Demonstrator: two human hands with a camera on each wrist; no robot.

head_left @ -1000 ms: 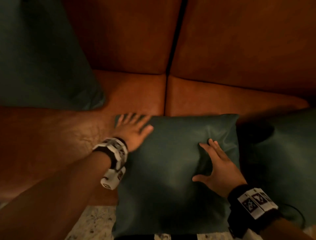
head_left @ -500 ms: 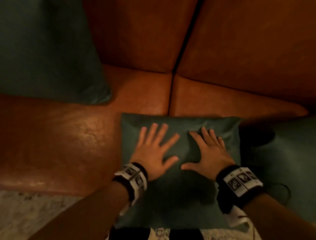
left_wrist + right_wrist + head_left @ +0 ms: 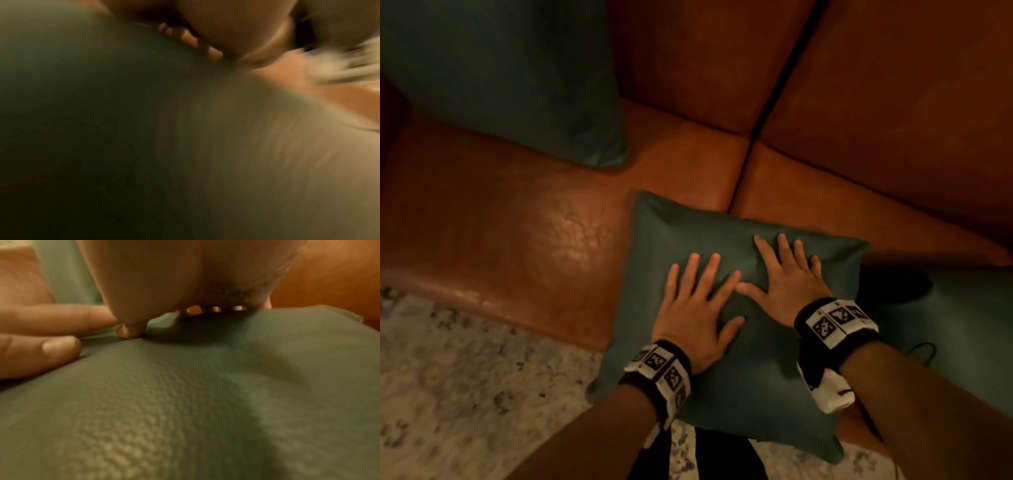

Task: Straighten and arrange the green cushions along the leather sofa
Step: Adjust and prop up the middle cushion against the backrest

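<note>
The green cushion (image 3: 743, 370) under my palms lies flat on the front of the brown leather sofa (image 3: 524, 246), its near edge overhanging the seat. A second green cushion (image 3: 510, 78) leans upright at far left; a third (image 3: 959, 335) lies just right.

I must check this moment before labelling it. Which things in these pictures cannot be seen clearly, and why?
- Left cushion: head view, its top and left side are cut off by the picture edge.
- Right cushion: head view, cut off by the right edge, partly in shadow.
- Left hand: left wrist view is blurred; only fingertips show.
- Middle cushion: the hands, right hand included, cover its centre.
- Floor: pattern blurred.
</note>
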